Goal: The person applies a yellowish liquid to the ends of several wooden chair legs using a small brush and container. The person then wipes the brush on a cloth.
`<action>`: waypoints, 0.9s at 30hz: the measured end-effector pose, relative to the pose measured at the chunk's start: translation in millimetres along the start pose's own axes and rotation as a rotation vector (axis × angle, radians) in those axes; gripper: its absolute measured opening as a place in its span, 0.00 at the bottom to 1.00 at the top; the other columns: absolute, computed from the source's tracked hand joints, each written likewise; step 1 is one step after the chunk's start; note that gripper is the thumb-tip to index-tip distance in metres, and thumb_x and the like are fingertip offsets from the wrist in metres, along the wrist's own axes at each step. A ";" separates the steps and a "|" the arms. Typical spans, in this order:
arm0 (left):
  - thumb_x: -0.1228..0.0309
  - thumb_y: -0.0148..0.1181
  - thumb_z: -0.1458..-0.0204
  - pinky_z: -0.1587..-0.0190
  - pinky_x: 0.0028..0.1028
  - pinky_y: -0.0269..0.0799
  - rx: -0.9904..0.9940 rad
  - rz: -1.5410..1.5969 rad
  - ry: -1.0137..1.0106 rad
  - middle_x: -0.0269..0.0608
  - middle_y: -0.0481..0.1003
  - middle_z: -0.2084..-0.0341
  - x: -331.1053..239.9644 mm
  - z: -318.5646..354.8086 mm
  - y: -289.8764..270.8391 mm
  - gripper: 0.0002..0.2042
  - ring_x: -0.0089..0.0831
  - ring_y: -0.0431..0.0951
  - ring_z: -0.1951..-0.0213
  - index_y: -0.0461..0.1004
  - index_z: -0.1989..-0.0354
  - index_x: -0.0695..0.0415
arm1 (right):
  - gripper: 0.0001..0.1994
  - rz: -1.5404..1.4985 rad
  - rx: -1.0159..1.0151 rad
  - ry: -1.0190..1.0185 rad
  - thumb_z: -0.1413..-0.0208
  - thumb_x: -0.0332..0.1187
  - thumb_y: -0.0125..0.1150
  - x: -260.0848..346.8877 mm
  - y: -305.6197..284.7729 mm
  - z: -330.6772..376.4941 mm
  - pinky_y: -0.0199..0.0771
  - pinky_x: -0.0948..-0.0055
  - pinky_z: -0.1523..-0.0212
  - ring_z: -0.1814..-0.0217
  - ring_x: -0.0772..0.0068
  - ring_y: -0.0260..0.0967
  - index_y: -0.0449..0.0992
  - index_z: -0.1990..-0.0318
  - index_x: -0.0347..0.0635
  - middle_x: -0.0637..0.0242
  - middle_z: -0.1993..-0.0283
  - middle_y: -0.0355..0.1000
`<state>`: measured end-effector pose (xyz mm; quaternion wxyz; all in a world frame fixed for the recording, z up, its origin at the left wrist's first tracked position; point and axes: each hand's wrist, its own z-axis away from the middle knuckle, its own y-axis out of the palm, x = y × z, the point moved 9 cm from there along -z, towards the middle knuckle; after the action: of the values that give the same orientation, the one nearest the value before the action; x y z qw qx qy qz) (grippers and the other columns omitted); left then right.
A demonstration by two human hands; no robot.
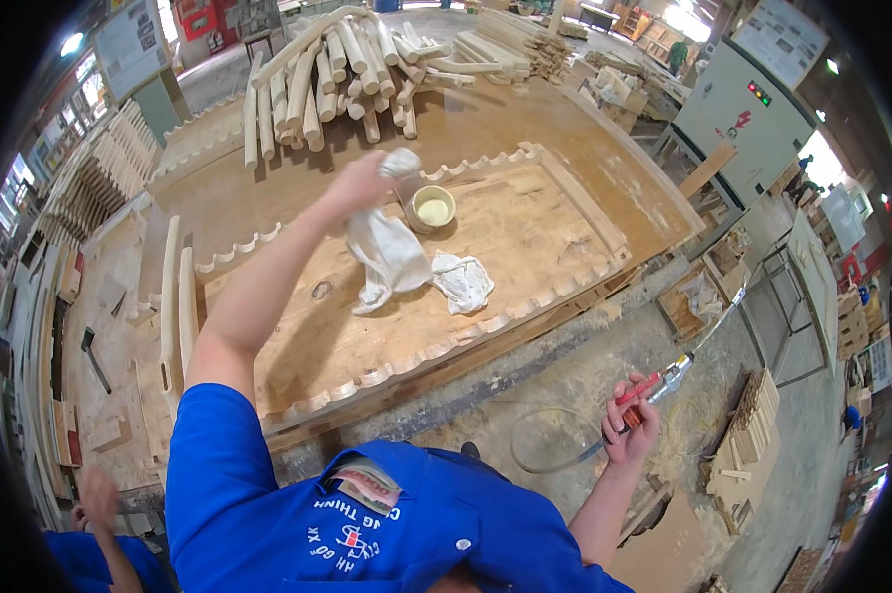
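My left hand (359, 185) reaches over the wooden tabletop, closed around a white cloth (386, 252) that bulges above the fist and hangs below it. Right beside it stands a round tub (434, 208) with pale yellowish contents. A second crumpled white rag (463, 284) lies on the board next to the hanging cloth. Out to the right, over the floor, my right hand (632, 420) grips an air blow gun (668, 381) by its red handle. Its long thin nozzle points away to the upper right, and a hose trails from it.
Scalloped wooden strips (406, 368) border the work board. Behind it lies a pile of rounded wooden poles (342, 74). A hammer (95, 358) rests at the left. A co-worker's hands (95, 499) show at lower left. A grey electrical cabinet (732, 124) stands at far right.
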<state>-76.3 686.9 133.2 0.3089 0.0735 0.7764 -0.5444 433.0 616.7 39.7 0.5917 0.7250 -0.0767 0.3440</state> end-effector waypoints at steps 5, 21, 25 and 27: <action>0.63 0.60 0.53 0.59 0.38 0.73 0.067 -0.288 -0.078 0.46 0.78 0.66 46.9 -35.0 -8.8 0.13 0.43 0.78 0.62 0.73 0.62 0.55 | 0.22 0.044 -0.027 -0.007 0.44 0.34 0.48 4.3 2.2 4.9 0.58 0.83 0.90 0.80 0.76 0.59 0.58 0.42 0.39 0.53 0.58 0.65; 0.62 0.66 0.61 0.60 0.35 0.73 0.591 -0.481 0.793 0.41 0.71 0.59 -88.3 101.8 137.2 0.21 0.39 0.75 0.59 0.72 0.57 0.53 | 0.22 0.034 -0.141 -0.135 0.45 0.32 0.48 22.4 -20.0 37.3 0.59 0.82 0.91 0.80 0.74 0.59 0.59 0.43 0.38 0.51 0.58 0.66; 0.60 0.65 0.59 0.57 0.35 0.73 0.355 -0.577 0.624 0.38 0.73 0.62 -43.7 73.6 63.0 0.17 0.36 0.74 0.57 0.72 0.62 0.52 | 0.22 0.022 -0.226 -0.143 0.45 0.32 0.48 23.2 -35.1 39.8 0.58 0.83 0.90 0.80 0.76 0.58 0.59 0.43 0.39 0.53 0.58 0.65; 0.60 0.64 0.59 0.59 0.36 0.73 0.247 -0.646 0.461 0.39 0.75 0.65 -9.4 35.6 26.0 0.16 0.37 0.76 0.59 0.72 0.62 0.52 | 0.23 0.032 -0.230 -0.131 0.45 0.32 0.48 23.4 -38.2 35.8 0.58 0.84 0.90 0.80 0.78 0.56 0.57 0.42 0.39 0.55 0.58 0.64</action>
<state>-42.9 667.6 110.0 -0.0710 -0.0176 0.7371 -0.6718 485.0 602.0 20.5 0.6592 0.6720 -0.1656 0.2940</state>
